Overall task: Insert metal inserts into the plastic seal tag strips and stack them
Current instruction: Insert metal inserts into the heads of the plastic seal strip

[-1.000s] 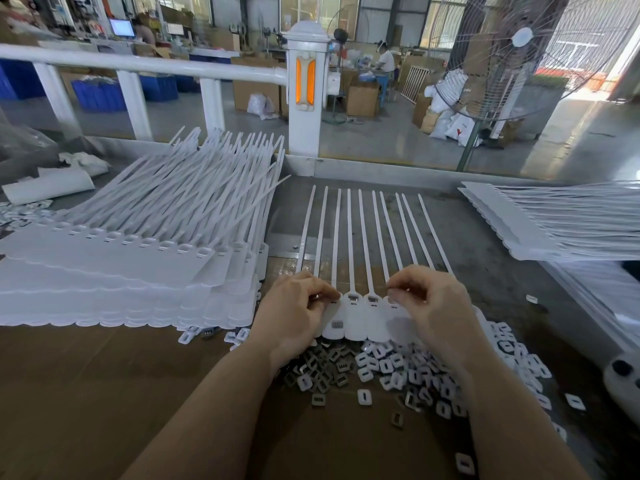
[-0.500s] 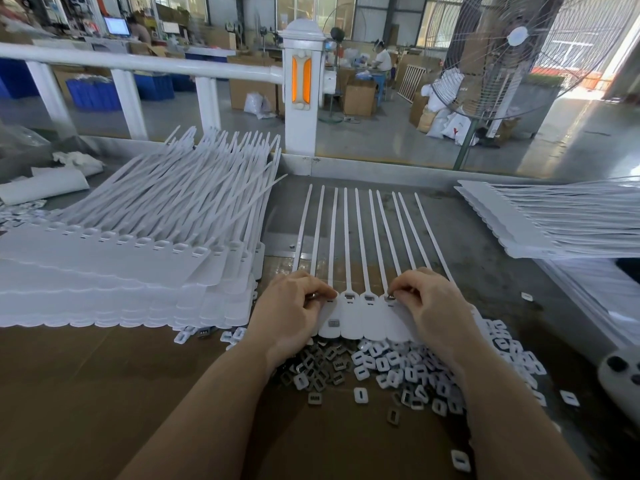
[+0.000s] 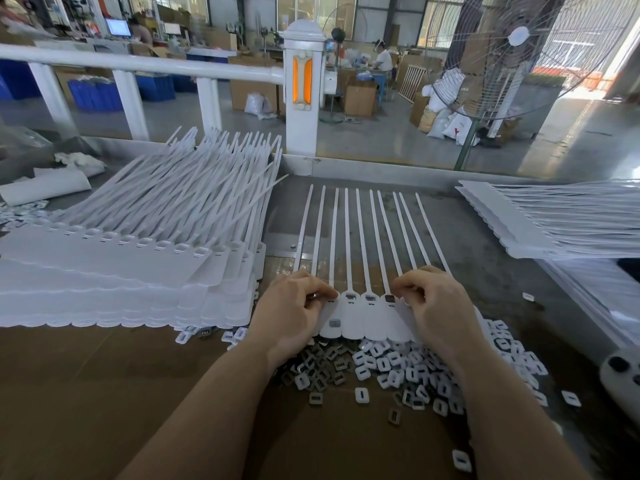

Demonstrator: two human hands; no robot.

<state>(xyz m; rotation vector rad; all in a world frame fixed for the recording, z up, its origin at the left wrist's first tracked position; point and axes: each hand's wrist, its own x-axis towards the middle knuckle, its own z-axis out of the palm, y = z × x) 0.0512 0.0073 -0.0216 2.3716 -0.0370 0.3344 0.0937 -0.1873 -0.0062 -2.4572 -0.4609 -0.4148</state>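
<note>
Both hands sit on the row of tag heads in front of me. Left hand has its fingers curled down onto the left end of the seal tag strip, fingertips pinching at a head slot, with a glint of metal under them that I judge to be an insert going in. Right hand is curled the same way over the right end of the strip, pressing at a slot; whether it holds an insert I cannot tell.

Between the hands I count three heads whose slots already show a dark metal piece, and one loose insert lies on a tag body just beside the left hand. The heads under each hand are hidden, so I judge this strip partly filled, with the ends left to do.

Just below both wrists lies the heap of metal inserts, grey ones and white ones mixed, spilling toward the right forearm. Left of the left hand stands a tall stack of strips on the surface; well to the right of the right hand lies a second stack. Which is finished I cannot tell.
</note>
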